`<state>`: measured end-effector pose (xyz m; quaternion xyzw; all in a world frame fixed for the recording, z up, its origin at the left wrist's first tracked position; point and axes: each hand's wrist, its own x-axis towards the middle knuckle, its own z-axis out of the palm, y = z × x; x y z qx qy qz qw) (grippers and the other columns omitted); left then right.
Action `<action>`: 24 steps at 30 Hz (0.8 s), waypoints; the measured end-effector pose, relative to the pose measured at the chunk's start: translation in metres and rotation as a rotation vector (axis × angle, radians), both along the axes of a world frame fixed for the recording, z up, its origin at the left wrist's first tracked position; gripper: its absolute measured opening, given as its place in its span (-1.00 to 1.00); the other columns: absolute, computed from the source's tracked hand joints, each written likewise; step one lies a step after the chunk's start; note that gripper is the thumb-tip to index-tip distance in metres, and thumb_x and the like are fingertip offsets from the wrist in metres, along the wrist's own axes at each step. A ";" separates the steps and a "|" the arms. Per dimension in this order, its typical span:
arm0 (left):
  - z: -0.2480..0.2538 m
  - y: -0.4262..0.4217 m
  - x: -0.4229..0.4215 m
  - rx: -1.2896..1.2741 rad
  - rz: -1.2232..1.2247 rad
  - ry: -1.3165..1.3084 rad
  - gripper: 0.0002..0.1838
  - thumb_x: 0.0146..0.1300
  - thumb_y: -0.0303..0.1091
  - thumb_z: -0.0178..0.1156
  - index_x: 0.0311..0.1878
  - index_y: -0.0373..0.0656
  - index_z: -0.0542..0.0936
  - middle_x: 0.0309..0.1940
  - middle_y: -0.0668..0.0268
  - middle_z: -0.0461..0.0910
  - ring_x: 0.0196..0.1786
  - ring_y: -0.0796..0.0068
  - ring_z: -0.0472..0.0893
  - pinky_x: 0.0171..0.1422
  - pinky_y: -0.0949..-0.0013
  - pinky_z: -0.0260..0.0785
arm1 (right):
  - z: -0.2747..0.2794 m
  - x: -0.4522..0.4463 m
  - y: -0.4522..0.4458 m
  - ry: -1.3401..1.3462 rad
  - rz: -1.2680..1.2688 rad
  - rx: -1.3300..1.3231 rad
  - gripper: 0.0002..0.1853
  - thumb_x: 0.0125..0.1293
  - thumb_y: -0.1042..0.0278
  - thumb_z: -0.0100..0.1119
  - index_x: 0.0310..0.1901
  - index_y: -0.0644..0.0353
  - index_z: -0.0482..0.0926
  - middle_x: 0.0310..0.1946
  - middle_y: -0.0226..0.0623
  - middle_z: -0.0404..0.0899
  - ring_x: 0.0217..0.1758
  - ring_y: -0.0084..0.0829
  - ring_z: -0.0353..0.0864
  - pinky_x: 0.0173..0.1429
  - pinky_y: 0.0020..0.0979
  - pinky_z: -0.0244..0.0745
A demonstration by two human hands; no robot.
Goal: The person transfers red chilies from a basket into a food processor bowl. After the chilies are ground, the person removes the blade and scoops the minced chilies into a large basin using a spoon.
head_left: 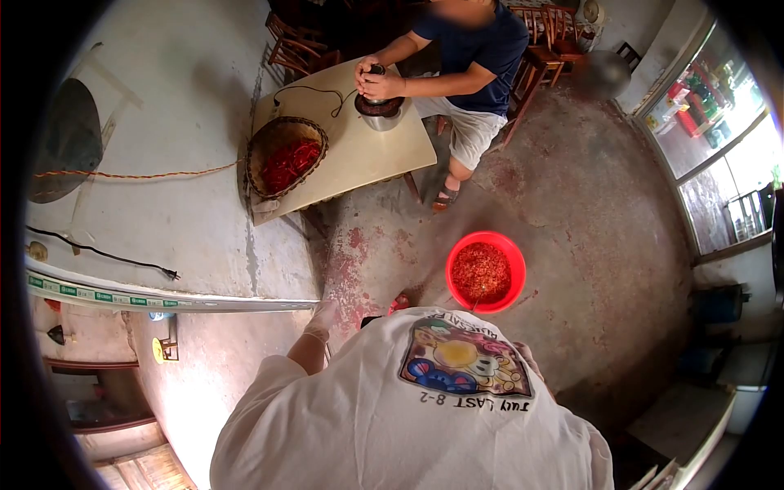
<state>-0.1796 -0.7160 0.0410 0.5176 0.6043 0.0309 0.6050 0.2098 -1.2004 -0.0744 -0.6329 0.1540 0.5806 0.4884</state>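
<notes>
My left hand [323, 317] hangs low at my left side, beside the end of the white wall, and looks to be in a thin, pale see-through glove. Its fingers are too small and blurred to make out, and I see nothing held. Only a sliver of skin shows at the right edge of my white T-shirt [359, 392]; my right hand itself is hidden. On the floor ahead of me stands a red plastic tub [520, 273] holding chopped red chilli [482, 272]. Part of a red shoe [398, 303] shows in front of my shirt.
Across a pale table [359, 171], another person [482, 65] holds a dark-topped metal container [376, 77] over a metal bowl [382, 122]. A wicker basket [255, 151] of red chillies [291, 163] and a black cord share the table. Wooden chairs [547, 49] stand behind.
</notes>
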 end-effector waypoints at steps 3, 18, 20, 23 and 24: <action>-0.024 0.009 -0.010 -0.011 -0.043 0.039 -0.62 0.20 -0.16 0.00 -0.14 -0.32 0.52 -0.25 0.26 0.54 -0.16 0.44 0.47 -0.01 0.35 0.30 | 0.013 -0.006 0.009 -0.080 -0.004 -0.125 -0.78 0.23 0.29 -0.03 -0.19 0.19 0.53 -0.47 -0.28 0.57 -0.55 -0.42 0.53 -0.55 -0.42 0.39; -0.048 0.005 -0.020 0.157 0.049 0.008 -0.58 0.08 -0.10 0.23 -0.22 -0.32 0.54 -0.40 0.26 0.54 -0.34 0.46 0.52 -0.30 0.34 0.41 | -0.009 -0.006 0.000 -0.108 0.073 -0.078 -0.80 0.17 0.27 0.00 -0.29 0.14 0.57 -0.49 -0.32 0.58 -0.53 -0.44 0.53 -0.48 -0.41 0.41; -0.047 0.003 -0.020 0.148 0.043 0.012 -0.56 0.10 -0.08 0.22 -0.17 -0.32 0.54 -0.36 0.26 0.55 -0.30 0.47 0.52 -0.26 0.34 0.40 | -0.016 -0.004 -0.003 -0.085 0.083 -0.041 -0.80 0.18 0.27 0.00 -0.29 0.14 0.57 -0.48 -0.32 0.58 -0.51 -0.43 0.54 -0.47 -0.40 0.42; -0.058 0.007 -0.026 0.145 -0.001 0.030 -0.52 0.12 -0.05 0.19 -0.11 -0.33 0.53 -0.29 0.27 0.55 -0.24 0.47 0.51 -0.19 0.34 0.39 | -0.038 -0.007 -0.011 -0.204 0.161 -0.062 -0.79 0.20 0.26 -0.03 -0.29 0.14 0.57 -0.47 -0.30 0.59 -0.49 -0.42 0.56 -0.46 -0.40 0.43; -0.065 0.008 -0.029 0.154 -0.016 0.040 -0.51 0.12 -0.04 0.18 -0.10 -0.33 0.52 -0.27 0.27 0.55 -0.22 0.47 0.51 -0.17 0.34 0.38 | -0.043 -0.009 -0.012 -0.269 0.197 -0.082 -0.79 0.21 0.26 -0.04 -0.30 0.14 0.57 -0.47 -0.29 0.59 -0.49 -0.41 0.57 -0.46 -0.39 0.43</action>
